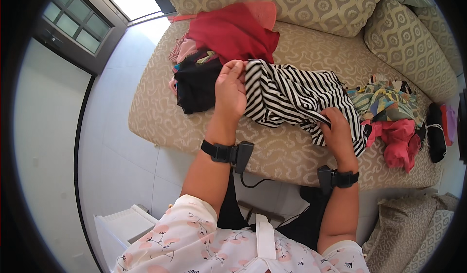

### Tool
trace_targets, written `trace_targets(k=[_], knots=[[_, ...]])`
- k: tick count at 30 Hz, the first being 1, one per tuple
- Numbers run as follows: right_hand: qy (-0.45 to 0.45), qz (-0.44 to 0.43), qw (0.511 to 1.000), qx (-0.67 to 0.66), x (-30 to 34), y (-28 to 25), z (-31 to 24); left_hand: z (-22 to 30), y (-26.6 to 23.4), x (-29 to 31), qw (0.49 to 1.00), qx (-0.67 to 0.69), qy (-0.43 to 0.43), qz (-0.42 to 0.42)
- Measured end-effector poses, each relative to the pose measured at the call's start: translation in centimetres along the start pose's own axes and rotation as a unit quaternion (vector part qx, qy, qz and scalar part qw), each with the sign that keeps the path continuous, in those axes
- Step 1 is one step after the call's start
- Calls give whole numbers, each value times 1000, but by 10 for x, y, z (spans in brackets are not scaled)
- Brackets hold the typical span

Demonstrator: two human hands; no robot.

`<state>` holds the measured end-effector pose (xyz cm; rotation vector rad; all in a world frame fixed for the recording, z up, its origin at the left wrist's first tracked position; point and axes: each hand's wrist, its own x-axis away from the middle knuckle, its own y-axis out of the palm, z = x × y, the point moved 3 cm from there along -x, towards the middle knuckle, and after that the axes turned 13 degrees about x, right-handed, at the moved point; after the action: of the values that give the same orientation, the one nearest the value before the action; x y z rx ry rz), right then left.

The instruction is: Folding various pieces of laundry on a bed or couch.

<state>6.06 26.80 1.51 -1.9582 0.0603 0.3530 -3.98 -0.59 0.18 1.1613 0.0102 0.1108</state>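
Observation:
A black-and-white striped garment (pixel 296 90) lies spread and rumpled over the sofa seat, between my two hands. My left hand (pixel 230 88) pinches its upper left edge, fingers closed. My right hand (pixel 336 131) grips a fold near its lower right part. Left of it lies a black garment (pixel 197 85), partly behind my left hand. Above that rests a red garment (pixel 233 32) on a heap of other clothes. Past the striped cloth's right end sit a patterned multicoloured garment (pixel 389 102) and a bright pink one (pixel 399 141).
The beige patterned sofa (pixel 272 154) carries the clothes, with back cushions (pixel 277 0) behind. A black rolled item (pixel 435 132) lies at the far right. A door (pixel 73 25) stands at the upper left. Near my left elbow is a white stand (pixel 126 224); more cushions (pixel 408 229) lie lower right.

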Motion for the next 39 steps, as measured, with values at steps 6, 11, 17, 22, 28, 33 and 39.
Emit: trace_targets(k=[6, 11, 17, 22, 28, 33, 39], knots=[[135, 93, 915, -368, -3, -7, 1, -21, 40, 31, 855, -444, 0, -269], [104, 175, 865, -458, -5, -21, -6, -43, 19, 43, 556, -744, 163, -334], [112, 67, 839, -528, 6, -22, 4, -23, 17, 17, 760, -614, 119, -178], [86, -72, 910, -400, 7, -28, -8, -4, 15, 15, 978, -138, 23, -152], [97, -95, 868, -478, -1, -16, -17, 30, -10, 0, 945, 232, -125, -194], [63, 67, 991, -95, 0, -4, -14, 45, -2, 0, 961, 176, -22, -211], [41, -22, 997, 53, 4, 12, 0, 55, 10, 1, 989, 92, 56, -98]])
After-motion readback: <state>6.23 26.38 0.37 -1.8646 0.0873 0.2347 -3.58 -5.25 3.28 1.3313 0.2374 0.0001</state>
